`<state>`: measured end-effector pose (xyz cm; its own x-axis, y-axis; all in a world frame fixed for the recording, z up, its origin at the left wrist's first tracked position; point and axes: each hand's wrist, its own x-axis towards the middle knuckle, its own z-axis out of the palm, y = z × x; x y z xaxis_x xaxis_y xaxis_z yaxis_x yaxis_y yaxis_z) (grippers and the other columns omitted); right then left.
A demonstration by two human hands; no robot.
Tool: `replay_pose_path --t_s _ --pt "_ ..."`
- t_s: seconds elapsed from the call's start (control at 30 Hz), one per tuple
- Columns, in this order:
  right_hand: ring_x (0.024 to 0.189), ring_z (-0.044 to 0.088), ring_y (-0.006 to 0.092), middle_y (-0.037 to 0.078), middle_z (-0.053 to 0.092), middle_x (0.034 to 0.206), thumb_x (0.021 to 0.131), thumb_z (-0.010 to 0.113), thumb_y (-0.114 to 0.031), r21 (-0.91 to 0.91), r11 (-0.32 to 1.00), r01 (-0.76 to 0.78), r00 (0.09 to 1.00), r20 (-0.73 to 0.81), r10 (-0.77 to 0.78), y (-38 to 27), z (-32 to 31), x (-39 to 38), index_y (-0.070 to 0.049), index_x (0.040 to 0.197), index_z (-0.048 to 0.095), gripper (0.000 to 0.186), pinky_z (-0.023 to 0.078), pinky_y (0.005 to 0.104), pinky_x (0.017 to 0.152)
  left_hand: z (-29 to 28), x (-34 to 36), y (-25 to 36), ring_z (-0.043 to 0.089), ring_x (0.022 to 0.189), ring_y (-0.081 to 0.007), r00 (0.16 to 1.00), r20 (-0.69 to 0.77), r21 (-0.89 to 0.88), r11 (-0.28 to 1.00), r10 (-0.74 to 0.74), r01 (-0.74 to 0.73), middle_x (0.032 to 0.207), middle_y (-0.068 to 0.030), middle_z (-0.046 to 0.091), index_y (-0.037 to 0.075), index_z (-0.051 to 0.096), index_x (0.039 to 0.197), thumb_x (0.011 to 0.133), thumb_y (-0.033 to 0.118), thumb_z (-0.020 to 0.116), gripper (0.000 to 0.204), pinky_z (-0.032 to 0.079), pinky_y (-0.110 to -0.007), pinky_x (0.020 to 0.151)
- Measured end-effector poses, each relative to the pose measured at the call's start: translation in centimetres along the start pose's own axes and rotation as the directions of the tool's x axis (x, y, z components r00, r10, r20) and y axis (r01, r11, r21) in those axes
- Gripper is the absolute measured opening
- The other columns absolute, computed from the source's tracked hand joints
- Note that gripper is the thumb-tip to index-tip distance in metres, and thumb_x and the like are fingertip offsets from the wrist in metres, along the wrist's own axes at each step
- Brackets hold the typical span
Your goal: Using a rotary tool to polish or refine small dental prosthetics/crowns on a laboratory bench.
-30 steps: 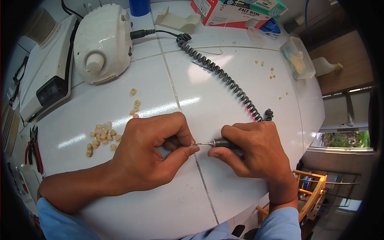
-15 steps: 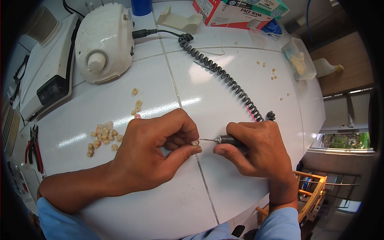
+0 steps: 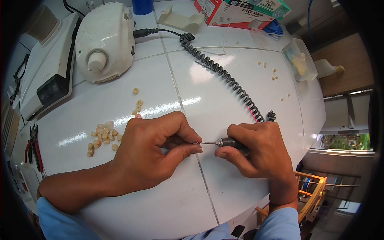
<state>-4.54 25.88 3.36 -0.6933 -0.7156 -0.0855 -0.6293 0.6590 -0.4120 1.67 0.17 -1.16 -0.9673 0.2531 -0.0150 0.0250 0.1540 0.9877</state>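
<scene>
1. White glossy tiled surface (image 3: pixel 224 96) fills your view, its grout lines bending toward the rim.
2. Your left hand (image 3: pixel 154 152) is curled shut, thumb and forefinger pinched on a tiny pale piece (image 3: pixel 195 143) that is almost wholly hidden between the fingertips.
3. Your right hand (image 3: pixel 256 154) is clamped around a slim dark rotary handpiece (image 3: pixel 232 143); its thin metal bur (image 3: pixel 208 143) points left and meets the pinched piece. The two hands sit close together just above the surface, apart but bridged by the bur.
4. Just left of your left hand lies a small heap of cream-coloured tooth-like pieces (image 3: pixel 102 136), with a few more strewn above your knuckles.
5. At the far left edge rest red-handled pliers (image 3: pixel 32 146).
6. A black coiled cord (image 3: pixel 224 78) runs from behind your right hand up to a white rounded motor unit with a dial knob (image 3: pixel 105 42).
7. Left of that unit stands a white boxy device with a dark panel (image 3: pixel 46 72).
8. Farther right sits a clear plastic box holding pale bits (image 3: pixel 300 60), loose crumbs beside it.
9. Farthest back lies a red and white cardboard carton (image 3: pixel 228 12).
</scene>
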Motion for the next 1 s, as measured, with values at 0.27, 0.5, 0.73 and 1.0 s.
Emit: replay_pose_path --t_s 0.27,0.5,0.73,1.0 --pt "0.049 0.061 0.0285 0.007 0.065 0.063 0.101 0.078 -0.050 -0.050 0.999 0.005 1.000 -0.024 -0.007 -0.21 0.41 -0.04 -0.008 0.081 0.066 0.048 0.041 0.0417 0.047 0.00 0.03 -0.03 0.081 0.098 -0.0193 1.000 0.009 0.005 1.000 0.004 -0.004 0.103 -0.0170 0.082 -0.007 0.073 0.101 0.095 -0.008 0.082 0.011 0.070 -0.032 0.090" --pt "0.050 0.060 0.0309 0.009 0.062 0.062 0.096 0.083 -0.046 -0.036 0.999 -0.002 1.000 -0.031 0.001 -0.22 0.36 0.00 -0.007 0.079 0.065 0.046 0.042 0.0421 0.049 0.02 0.00 0.02 0.081 0.094 -0.0186 1.000 0.007 0.006 1.000 -0.012 0.012 0.101 -0.0161 0.082 -0.008 0.074 0.101 0.094 -0.008 0.082 0.011 0.069 -0.031 0.087" --pt "0.048 0.062 0.0281 0.007 0.066 0.063 0.101 0.078 -0.050 -0.054 0.998 0.018 1.000 -0.019 -0.019 -0.18 0.35 0.02 -0.008 0.081 0.067 0.048 0.042 0.0417 0.047 -0.04 0.03 0.16 0.081 0.095 -0.0183 1.000 0.012 0.024 1.000 0.000 -0.001 0.100 -0.0158 0.081 -0.007 0.073 0.101 0.095 -0.007 0.082 0.011 0.069 -0.031 0.087" --pt "0.047 0.061 0.0278 0.007 0.065 0.062 0.102 0.077 -0.051 -0.047 0.999 0.006 0.999 -0.033 -0.008 -0.11 0.51 -0.06 -0.008 0.080 0.067 0.049 0.041 0.0414 0.047 -0.09 0.03 0.17 0.081 0.096 -0.0191 1.000 0.020 0.021 1.000 -0.012 0.011 0.102 -0.0164 0.081 -0.007 0.073 0.101 0.095 -0.008 0.082 0.011 0.069 -0.031 0.088"
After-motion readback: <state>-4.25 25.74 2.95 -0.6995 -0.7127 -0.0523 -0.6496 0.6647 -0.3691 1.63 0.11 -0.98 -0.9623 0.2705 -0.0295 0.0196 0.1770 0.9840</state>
